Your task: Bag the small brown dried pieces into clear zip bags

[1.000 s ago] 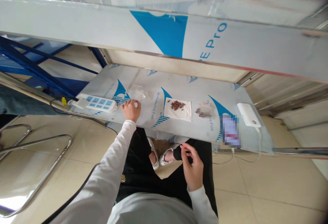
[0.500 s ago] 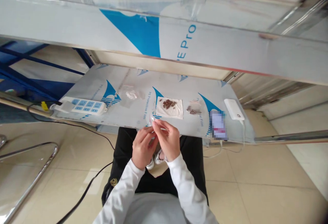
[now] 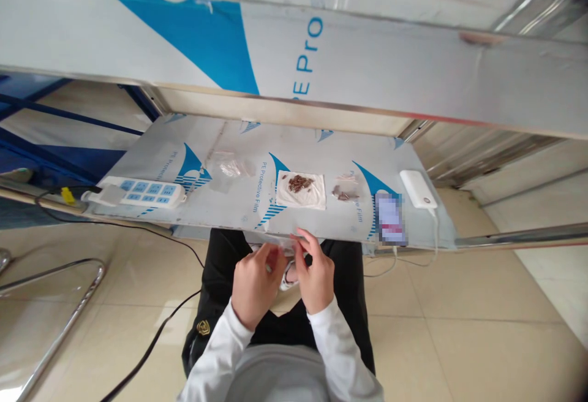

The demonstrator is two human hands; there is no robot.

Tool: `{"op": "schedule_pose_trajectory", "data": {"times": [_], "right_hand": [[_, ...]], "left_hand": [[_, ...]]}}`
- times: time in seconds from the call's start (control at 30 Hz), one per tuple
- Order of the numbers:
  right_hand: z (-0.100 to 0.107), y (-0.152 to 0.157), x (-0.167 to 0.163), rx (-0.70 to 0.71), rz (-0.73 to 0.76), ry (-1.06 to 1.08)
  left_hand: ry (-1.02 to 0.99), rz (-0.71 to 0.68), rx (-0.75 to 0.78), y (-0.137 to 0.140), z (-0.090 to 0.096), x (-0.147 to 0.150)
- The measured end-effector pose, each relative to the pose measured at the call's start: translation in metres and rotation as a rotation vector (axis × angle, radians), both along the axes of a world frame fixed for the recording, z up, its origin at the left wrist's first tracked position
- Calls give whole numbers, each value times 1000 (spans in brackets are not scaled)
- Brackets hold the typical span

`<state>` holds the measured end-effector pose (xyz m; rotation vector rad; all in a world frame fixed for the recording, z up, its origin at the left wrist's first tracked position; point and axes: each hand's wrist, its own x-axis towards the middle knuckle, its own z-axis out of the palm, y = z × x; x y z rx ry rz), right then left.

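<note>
Just off the front edge of the shelf, my left hand (image 3: 257,282) is closed with its fingertips pinched on a small clear plastic bag (image 3: 285,244). My right hand (image 3: 316,278) faces it, thumb and fingertips gripping the bag's other side. What is inside the bag cannot be made out. Beyond my hands lies a white cloth or paper sheet (image 3: 316,200) with a heap of small brown pieces (image 3: 299,184) on it. To its right are some clear bags holding brown pieces (image 3: 343,193). A pile of clear plastic bags (image 3: 232,166) lies to the left.
At the shelf's left end rests a power strip (image 3: 147,192) with a black cable. A blurred phone (image 3: 389,218) and a white power bank (image 3: 418,189) with a cable lie on the right. An upper ledge (image 3: 367,71) overhangs the back. A metal chair frame (image 3: 64,322) stands at lower left.
My hands have come down toward my lap and moved slightly apart, the small bag now stretched between them. The camera view has shifted a little; things on the shelf lie as before.
</note>
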<state>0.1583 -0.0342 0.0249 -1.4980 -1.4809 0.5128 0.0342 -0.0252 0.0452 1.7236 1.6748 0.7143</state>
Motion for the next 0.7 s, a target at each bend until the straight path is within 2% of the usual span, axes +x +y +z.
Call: {"op": "schedule_pose_trajectory", "data": {"times": [0.07, 0.13, 0.27, 0.4, 0.47, 0.6, 0.7], "right_hand": [[-1, -1, 7, -14, 89, -62], [1, -1, 12, -42, 228, -163], [13, 3, 20, -130, 332, -314], [20, 8, 22, -207, 377, -408], [19, 8, 21, -232, 394, -429], [14, 6, 18, -306, 374, -492], [11, 2, 15, -380, 346, -558]], "left_hand": [[250, -32, 13, -3, 9, 0], [369, -50, 5, -5, 18, 0], [350, -85, -70, -5, 26, 4], [179, -69, -136, -3, 22, 6], [157, -35, -147, -3, 19, 7], [335, 35, -141, -3, 13, 8], [441, 1, -117, -4, 8, 8]]}}
